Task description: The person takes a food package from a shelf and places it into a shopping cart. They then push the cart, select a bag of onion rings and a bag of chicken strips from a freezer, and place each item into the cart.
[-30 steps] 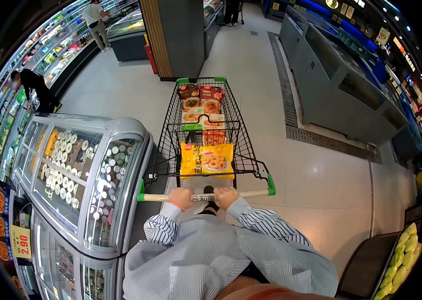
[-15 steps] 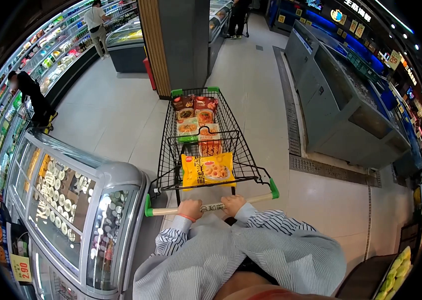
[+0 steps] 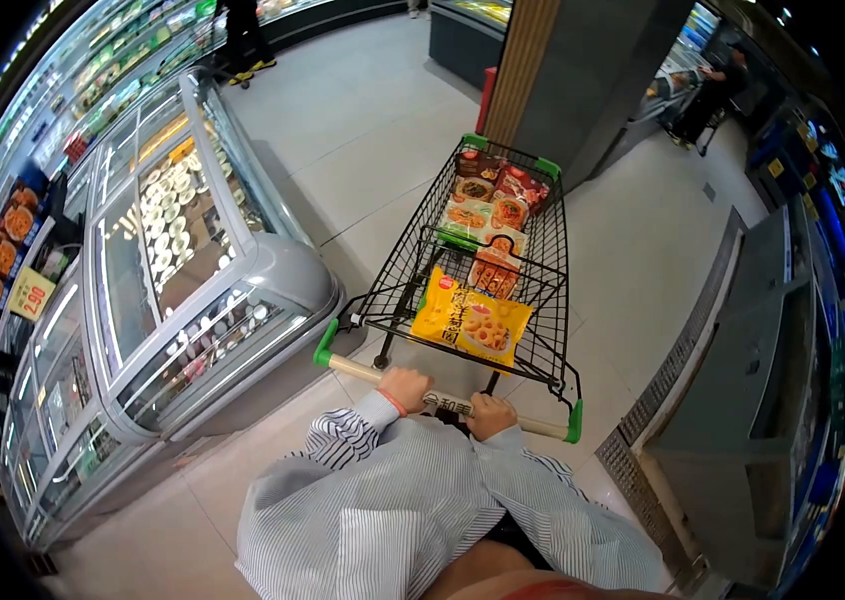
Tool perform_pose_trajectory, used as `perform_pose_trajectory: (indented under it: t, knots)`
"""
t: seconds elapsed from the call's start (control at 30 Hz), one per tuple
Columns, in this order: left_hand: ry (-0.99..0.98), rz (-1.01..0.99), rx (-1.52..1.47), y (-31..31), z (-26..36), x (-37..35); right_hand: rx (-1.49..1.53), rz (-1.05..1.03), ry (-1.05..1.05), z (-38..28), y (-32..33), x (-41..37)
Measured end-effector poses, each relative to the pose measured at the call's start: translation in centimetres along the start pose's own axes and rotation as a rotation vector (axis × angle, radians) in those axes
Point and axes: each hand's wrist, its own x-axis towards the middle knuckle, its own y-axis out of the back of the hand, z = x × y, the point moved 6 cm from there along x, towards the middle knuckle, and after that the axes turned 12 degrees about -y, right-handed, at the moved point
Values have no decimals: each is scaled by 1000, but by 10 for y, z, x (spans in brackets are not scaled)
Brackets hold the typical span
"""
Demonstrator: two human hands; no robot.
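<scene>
Both my hands grip the beige handle of a shopping cart (image 3: 350, 368) with green end caps. My left hand (image 3: 406, 388) wraps the bar left of the printed middle and wears a thin orange-red band at the wrist. Right of the print, my right hand (image 3: 492, 414) is closed round the same bar. In the black wire basket, a yellow food bag (image 3: 473, 322) lies nearest me. Beyond it are several red, white and green food packages (image 3: 468, 217).
A glass-topped freezer (image 3: 288, 275) with round tubs stands close on the left. A dark pillar (image 3: 583, 85) rises beyond the cart's front. Metal tanks (image 3: 733, 400) line the right, beside a floor drain grate (image 3: 678, 360). A person in dark clothes (image 3: 708, 100) stands at another cart, far right.
The view has swung left, and the cart now points toward the pillar's base, shifted right in the picture. The left freezer appears larger. Both hands keep their hold on the handle.
</scene>
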Motion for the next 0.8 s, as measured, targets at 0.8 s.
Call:
perform_pose_trajectory:
  t: [0.8]
  knots:
    - [150, 59, -131, 59, -93, 105, -37, -122, 247, 34, 7, 201]
